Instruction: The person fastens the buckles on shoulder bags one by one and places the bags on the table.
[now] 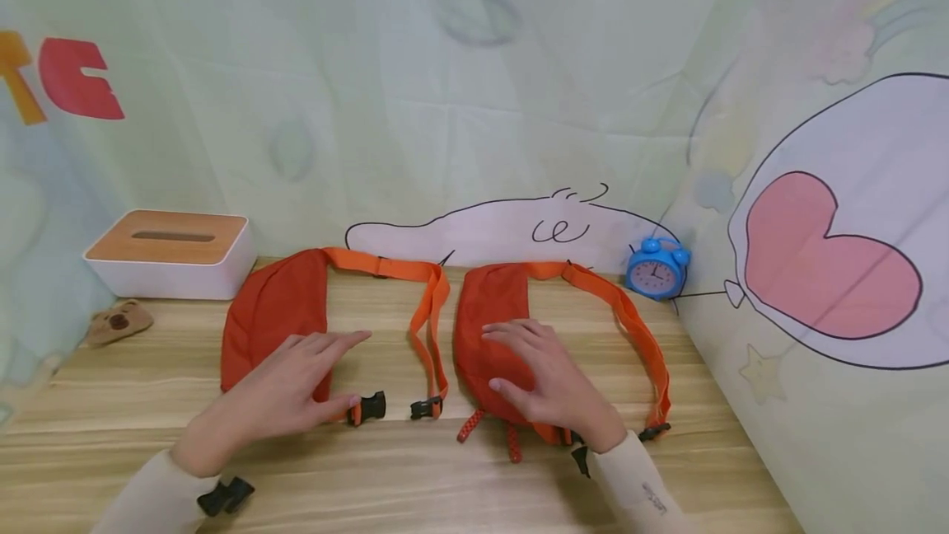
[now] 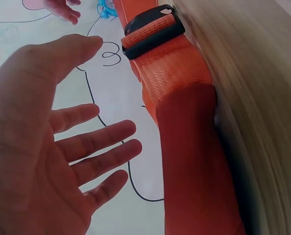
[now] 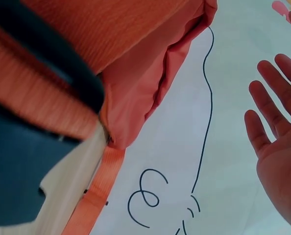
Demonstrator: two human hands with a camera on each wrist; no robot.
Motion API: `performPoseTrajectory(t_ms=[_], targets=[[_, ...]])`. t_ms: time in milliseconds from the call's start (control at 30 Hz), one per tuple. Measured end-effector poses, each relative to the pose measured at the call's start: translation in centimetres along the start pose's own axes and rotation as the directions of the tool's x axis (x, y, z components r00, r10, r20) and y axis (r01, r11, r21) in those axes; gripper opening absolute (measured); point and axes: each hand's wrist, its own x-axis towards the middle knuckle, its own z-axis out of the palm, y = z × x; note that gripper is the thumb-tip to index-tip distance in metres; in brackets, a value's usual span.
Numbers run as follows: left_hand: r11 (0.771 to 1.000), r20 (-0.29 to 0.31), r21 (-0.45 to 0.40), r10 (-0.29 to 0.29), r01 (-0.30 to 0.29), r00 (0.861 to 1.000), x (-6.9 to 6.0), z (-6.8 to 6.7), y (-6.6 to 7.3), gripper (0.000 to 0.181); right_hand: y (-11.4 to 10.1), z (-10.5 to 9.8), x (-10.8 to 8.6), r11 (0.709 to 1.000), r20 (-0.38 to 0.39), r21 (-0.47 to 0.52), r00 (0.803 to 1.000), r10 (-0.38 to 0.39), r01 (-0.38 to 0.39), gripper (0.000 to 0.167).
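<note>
Both my hands are out over the table point(image 1: 385, 484)! My left hand point(image 1: 285, 381) hovers at the left bag point(image 1: 278, 311), fingers point(image 2: 106, 135) spread and relaxed, gripping nothing. And on my right, the right hand point(image 1: 544, 373) hangs above the right bag point(image 1: 493, 295), its fingers extended too, nothing held. Both red bags lie side by side, orange straps running off to the right. Tissue box point(image 1: 170, 283) just left, blue clock point(image 1: 656, 277) at far right!
</note>
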Motion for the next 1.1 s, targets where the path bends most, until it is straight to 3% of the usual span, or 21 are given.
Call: performPoseTrajectory(t_ms=[700, 1100], targets=[[0.993, 0.113, -0.116, 0.025, -0.011, 0.993, 0.7, 0.7, 0.2, 0.063, -2.0, 1.5, 2.8, 0.990, 0.080, 0.031, 0.987, -0.137, 0.135, 0.034], [0.980, 0.153, -0.191, 0.085, -0.055, 0.985, 0.9, 1.2, -0.1, 0.055, -2.7, 3.3, 3.9, 0.991, 0.228, 0.040, 0.965, -0.133, 0.127, 0.034]])
